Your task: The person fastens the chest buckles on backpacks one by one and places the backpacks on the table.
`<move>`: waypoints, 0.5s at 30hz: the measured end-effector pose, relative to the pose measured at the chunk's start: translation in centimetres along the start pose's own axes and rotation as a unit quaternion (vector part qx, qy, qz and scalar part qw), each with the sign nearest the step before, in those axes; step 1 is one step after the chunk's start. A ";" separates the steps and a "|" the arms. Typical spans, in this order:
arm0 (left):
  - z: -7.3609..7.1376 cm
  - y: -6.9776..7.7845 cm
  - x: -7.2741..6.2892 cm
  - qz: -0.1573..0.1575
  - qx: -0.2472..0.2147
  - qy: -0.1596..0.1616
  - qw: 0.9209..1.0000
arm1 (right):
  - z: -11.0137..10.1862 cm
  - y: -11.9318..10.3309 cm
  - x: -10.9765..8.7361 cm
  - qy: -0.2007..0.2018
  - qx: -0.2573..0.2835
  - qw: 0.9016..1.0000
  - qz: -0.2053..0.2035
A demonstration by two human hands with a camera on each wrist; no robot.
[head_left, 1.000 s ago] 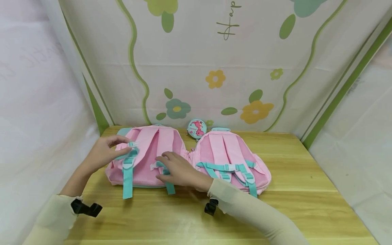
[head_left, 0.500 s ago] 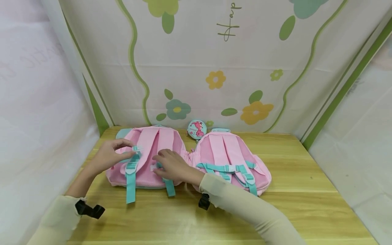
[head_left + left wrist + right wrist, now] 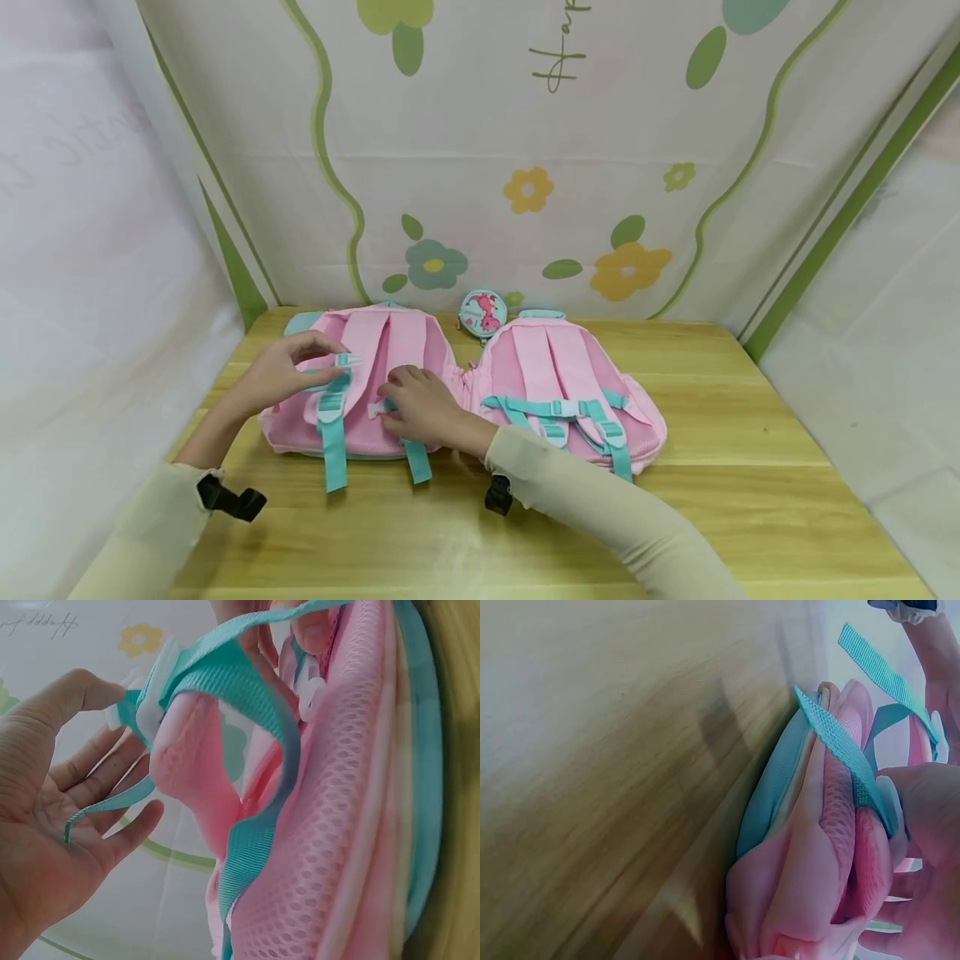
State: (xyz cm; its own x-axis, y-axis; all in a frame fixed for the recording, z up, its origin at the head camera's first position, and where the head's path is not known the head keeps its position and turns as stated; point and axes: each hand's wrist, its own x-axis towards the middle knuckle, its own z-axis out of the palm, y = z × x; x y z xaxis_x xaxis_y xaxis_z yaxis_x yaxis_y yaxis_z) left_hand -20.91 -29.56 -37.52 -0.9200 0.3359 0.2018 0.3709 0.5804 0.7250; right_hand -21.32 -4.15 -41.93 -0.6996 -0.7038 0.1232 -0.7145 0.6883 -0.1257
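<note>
A pink backpack [image 3: 288, 433] with teal straps lies on the table at left, its shoulder straps facing up. My left hand [image 3: 281, 371] pinches a white pronged buckle half [image 3: 355, 361] on a teal strap, lifted above the backpack's left side. In the left wrist view the pink shoulder strap [image 3: 180, 742] rises with it, and a loose teal tail crosses the palm. My right hand [image 3: 427, 408] curls its fingers around the other white buckle half [image 3: 376, 410] by the right shoulder strap. The two halves are apart.
Right beside it lies a second pink backpack [image 3: 498, 371], its teal chest strap joined by a white buckle [image 3: 567, 408]. A round pouch [image 3: 483, 314] with a pink cartoon figure sits behind them, near the flowered backdrop [image 3: 450, 183]. The wooden table [image 3: 712, 517] extends forward and right.
My left hand has moved to the right with its buckle half, drawing the left shoulder strap along. The right hand has shifted slightly left and curled in closer around its buckle half.
</note>
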 end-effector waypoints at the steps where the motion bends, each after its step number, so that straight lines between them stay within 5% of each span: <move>1: -0.1 -0.1 0.3 0.006 -0.005 -0.010 1.000 | 0.0 0.0 0.1 0.003 -0.003 1.000 0.001; 8: -0.3 -0.4 2.5 0.042 -0.037 -0.091 0.994 | 0.5 0.1 0.2 0.025 0.002 1.000 0.011; 15: -0.1 -0.4 3.1 0.048 -0.052 -0.108 0.992 | 0.9 -0.1 -0.2 0.037 0.031 0.998 0.027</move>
State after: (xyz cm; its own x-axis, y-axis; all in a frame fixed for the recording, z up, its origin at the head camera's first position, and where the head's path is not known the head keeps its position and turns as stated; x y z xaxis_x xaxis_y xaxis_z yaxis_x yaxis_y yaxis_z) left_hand -23.88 -28.85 -37.08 -0.8285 0.5434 0.1355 0.4298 0.4618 0.7759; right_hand -21.14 -4.22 -42.83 -0.7373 -0.6495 0.1859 -0.6755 0.7112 -0.1946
